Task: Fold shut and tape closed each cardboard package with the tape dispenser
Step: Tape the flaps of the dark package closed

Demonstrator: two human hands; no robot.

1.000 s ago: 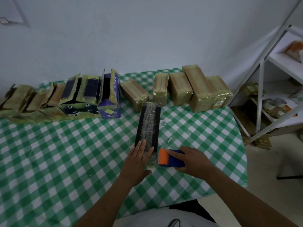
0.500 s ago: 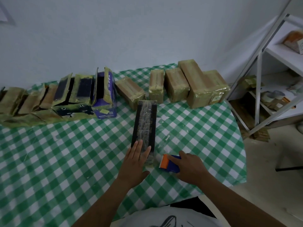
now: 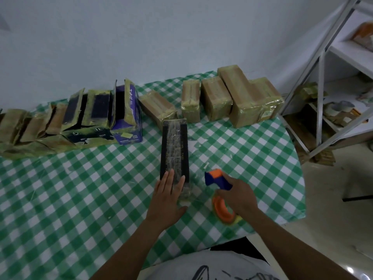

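Our right grip (image 3: pixel 238 197) is curled round the blue and orange tape dispenser (image 3: pixel 217 179), just right of our left grip (image 3: pixel 167 197), whose straight fingers lie flat on the near end of the black package (image 3: pixel 174 146). That package runs away from the left grip on the checked surface (image 3: pixel 80 188). Beyond both grips stand taped packages (image 3: pixel 216 98), with open packages (image 3: pixel 96 110) further left.

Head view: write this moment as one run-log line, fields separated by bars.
left hand: flat on near end of black package | right hand: grips tape dispenser beside package | package top: taped lengthwise
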